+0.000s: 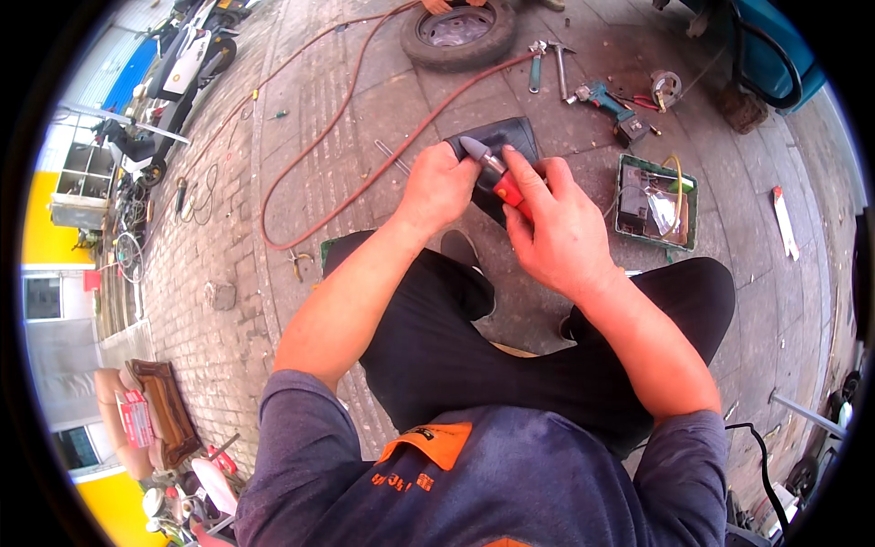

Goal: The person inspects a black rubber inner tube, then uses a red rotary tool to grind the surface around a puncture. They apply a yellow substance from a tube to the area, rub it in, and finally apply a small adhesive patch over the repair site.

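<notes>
Above my knees, my right hand [570, 232] is closed around a red-bodied die grinder [509, 190] with a silver collar. Its grey cone-shaped tip [474, 147] points up and left, over a piece of flat black rubber [504, 132] that looks like an inner tube. My left hand [436, 190] grips the rubber's left edge, its fingers partly hidden. The tip appears close to the left thumb; whether it touches the rubber I cannot tell. The rubber's lower part hangs between my hands.
Another person's hands [439, 5] are at a wheel [499, 41] ahead. An adjustable wrench [535, 75], a hammer [561, 68] and a cordless drill [603, 98] lie right of it. A green crate [688, 239] stands right; a red hose [314, 239] loops left.
</notes>
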The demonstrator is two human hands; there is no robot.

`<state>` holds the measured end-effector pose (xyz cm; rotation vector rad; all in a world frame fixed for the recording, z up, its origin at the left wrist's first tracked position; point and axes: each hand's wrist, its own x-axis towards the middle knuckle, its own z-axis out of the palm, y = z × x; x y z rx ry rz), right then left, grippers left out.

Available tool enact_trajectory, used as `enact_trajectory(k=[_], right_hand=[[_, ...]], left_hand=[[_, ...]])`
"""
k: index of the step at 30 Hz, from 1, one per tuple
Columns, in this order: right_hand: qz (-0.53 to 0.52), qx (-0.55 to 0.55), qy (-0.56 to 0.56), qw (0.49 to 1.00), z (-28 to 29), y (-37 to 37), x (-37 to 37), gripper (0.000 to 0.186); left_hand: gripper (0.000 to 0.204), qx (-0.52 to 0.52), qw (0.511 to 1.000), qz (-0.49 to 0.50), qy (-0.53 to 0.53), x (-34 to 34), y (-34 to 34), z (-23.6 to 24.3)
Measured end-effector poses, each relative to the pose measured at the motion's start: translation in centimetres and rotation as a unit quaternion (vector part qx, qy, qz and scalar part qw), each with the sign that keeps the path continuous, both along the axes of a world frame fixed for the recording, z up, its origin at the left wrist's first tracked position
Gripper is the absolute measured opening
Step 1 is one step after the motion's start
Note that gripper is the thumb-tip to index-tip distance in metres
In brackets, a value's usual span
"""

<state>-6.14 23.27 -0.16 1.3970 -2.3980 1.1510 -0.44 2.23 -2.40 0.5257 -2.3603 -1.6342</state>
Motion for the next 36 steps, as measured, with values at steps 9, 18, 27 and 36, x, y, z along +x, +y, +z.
enact_trajectory(k=[9, 18, 27, 36], right_hand=[[-0.011, -0.018, -0.007, 1.0, -0.4, -0.2, -0.7, 0.061], [-0.029, 0.006, -0.016, 0.999, -0.4, 0.1, -1.2, 0.063], [-0.014, 0.002, -0.025, 1.0, 0.0, -0.1, -0.6, 0.06], [-0.019, -0.001, -0.039, 0.999, -0.3, 0.0, -0.8, 0.062]], left_hand=[[0.022, 0.014, 0.999, 0.013, -0.042, -0.1, -0.1, 0.0], [0.023, 0.005, 1.0, -0.005, -0.025, -0.3, 0.4, 1.2], [0.022, 0.001, 1.0, 0.007, -0.023, 0.0, 0.1, 0.7], [0.023, 0.032, 0.999, 0.011, -0.01, 0.0, 0.4, 1.1]])
